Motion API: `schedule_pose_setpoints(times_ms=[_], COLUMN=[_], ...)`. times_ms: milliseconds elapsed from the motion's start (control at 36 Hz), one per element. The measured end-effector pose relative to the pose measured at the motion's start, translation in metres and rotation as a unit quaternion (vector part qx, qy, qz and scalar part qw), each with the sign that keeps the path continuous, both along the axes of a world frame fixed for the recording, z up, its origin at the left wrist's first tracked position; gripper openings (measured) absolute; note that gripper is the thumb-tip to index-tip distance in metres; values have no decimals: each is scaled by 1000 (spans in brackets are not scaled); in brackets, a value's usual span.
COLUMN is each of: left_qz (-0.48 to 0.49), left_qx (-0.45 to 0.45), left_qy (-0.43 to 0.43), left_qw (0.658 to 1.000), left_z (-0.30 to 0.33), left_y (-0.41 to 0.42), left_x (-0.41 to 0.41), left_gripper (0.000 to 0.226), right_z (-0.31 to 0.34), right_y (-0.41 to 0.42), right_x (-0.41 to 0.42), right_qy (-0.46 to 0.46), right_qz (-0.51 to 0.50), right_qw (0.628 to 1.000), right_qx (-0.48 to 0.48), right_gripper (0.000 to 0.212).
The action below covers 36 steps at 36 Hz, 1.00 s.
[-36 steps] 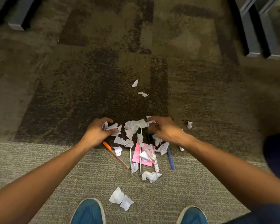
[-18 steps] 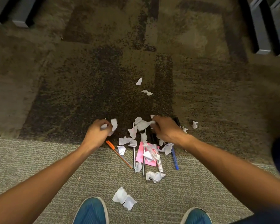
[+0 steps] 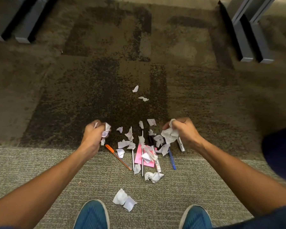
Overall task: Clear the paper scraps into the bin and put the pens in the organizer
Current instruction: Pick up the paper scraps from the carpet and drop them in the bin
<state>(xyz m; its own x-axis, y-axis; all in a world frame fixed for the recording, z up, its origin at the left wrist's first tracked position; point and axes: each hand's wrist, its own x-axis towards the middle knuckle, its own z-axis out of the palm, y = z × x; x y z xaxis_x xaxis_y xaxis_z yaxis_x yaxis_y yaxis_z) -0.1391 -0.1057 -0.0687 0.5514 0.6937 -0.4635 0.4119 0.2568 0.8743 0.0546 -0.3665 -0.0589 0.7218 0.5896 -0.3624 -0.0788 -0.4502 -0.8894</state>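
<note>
Several white paper scraps lie scattered on the carpet among pens. My left hand grips a few crumpled scraps at the pile's left edge. My right hand grips a larger wad of paper at the right edge. On the floor lie an orange pen, two thin silver pens, a blue pen, a white marker and another white marker under my right hand. A pink note lies beneath them. No bin or organizer is in view.
Two scraps lie farther out on the dark carpet, and two more sit between my blue shoes. Grey furniture legs stand at the far left and far right.
Both hands have closed round scraps and drawn apart, lifting paper off the pile. More of the pens now shows between them.
</note>
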Motion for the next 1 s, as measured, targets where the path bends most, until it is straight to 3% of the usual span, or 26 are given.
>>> schedule_pose_setpoints(times_ms=[56,111,222,361,472,584,722,861,1000], left_qz=[6,17,17,-8,-24,-73,-150,-300,-362], left_qx=[-18,-56,-122,-198,-254,-223,-182,-148,-160], left_qy=[0,-29,-94,-140,-136,-127,-136,-128,-144], left_qw=[1000,998,988,970,957,964,962,934,907], left_z=[0,3,9,22,42,81,144,197,223], left_y=[0,-1,-4,-6,-5,-8,-26,-68,-138], left_x=[1,1,-2,-2,6,28,68,107,157], left_gripper=[28,38,33,23,19,23,23,37,22], right_z=[2,7,16,28,47,76,128,174,204], right_y=[-2,-4,-7,-20,-34,-49,-82,-135,-182], right_x=[-2,-5,-7,-3,7,16,33,46,44], right_qy=[14,40,125,131,203,234,201,178,148], right_qz=[-29,-57,-122,-155,-212,-252,-327,-403,-447], right_qw=[999,997,981,973,933,891,841,797,750], right_qx=[11,27,83,112,208,297,381,412,464], right_gripper=[28,25,21,30,21,15,21,21,18])
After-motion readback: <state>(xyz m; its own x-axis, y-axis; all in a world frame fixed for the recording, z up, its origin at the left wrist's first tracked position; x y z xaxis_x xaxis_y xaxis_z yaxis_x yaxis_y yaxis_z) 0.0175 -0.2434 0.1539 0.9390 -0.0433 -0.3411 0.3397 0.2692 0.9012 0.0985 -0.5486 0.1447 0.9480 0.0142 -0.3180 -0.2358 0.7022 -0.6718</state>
